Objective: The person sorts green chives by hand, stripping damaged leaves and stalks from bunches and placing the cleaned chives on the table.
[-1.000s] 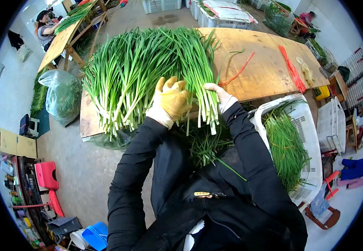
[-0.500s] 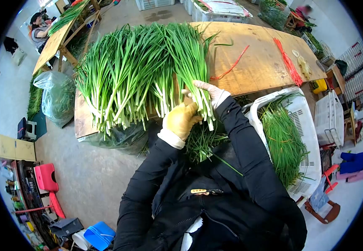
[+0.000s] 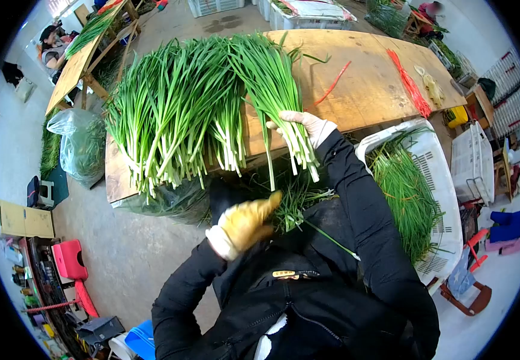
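My right hand [image 3: 307, 125], in a pale glove, grips a bunch of garlic chives [image 3: 293, 141] near its white stem ends at the table's front edge. One stalk hangs apart from this bunch, left of my fingers. My left hand [image 3: 245, 225], in a yellow glove, is below the table edge in front of my body, somewhat blurred. Its fingers are apart and I see nothing in them. A large pile of garlic chives [image 3: 170, 114] lies left of the bunch, with white ends toward me.
The wooden table [image 3: 356, 78] bears a red strip [image 3: 334, 83], a bundle of red ties [image 3: 409, 84] and a glove [image 3: 429, 84]. At right stands a white crate [image 3: 446, 198] with loose greens. A filled plastic bag [image 3: 83, 147] is at left. A person [image 3: 53, 51] sits at another table.
My left hand has come away from the chives, down and toward my body. My right hand keeps its hold; the stem ends have shifted slightly right and one stalk now hangs apart.
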Motion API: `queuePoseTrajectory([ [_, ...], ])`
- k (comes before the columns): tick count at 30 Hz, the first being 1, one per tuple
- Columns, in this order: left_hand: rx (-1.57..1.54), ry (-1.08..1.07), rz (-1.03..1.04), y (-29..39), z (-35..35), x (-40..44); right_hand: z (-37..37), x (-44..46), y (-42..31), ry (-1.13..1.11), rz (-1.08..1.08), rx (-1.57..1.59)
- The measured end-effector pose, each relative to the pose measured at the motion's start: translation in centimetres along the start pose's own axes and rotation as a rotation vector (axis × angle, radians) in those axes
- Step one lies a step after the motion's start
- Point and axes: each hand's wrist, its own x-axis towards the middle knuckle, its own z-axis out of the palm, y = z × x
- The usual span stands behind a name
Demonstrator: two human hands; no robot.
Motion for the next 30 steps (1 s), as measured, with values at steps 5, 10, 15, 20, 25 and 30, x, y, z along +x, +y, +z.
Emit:
queuePoseTrajectory([
  [5,0.68,0.241,-0.038,-1.3,-2.6,8.8,0.7,-0.1,-0.5,0.017,-0.013,-0.039],
  [10,0.661,-0.08,-0.422,-4.7,-4.4,12.7,1.2,-1.3,-3.6,-0.053,-0.018,-0.011],
  [15,0.649,-0.047,-0.597,-6.7,-5.1,13.9,2.1,-7.2,-8.7,-0.304,-0.147,0.026],
  [20,0.331,0.076,-0.498,-6.1,-6.9,13.2,5.3,-13.3,-11.6,-0.02,-0.418,-0.306],
  [25,-0.631,0.42,0.066,-0.8,-8.1,9.7,7.0,-12.8,-7.7,0.338,-0.718,-0.894],
  [30,-1.201,0.525,0.199,3.6,-9.9,14.7,7.2,-7.0,0.1,0.398,-1.06,-1.073],
])
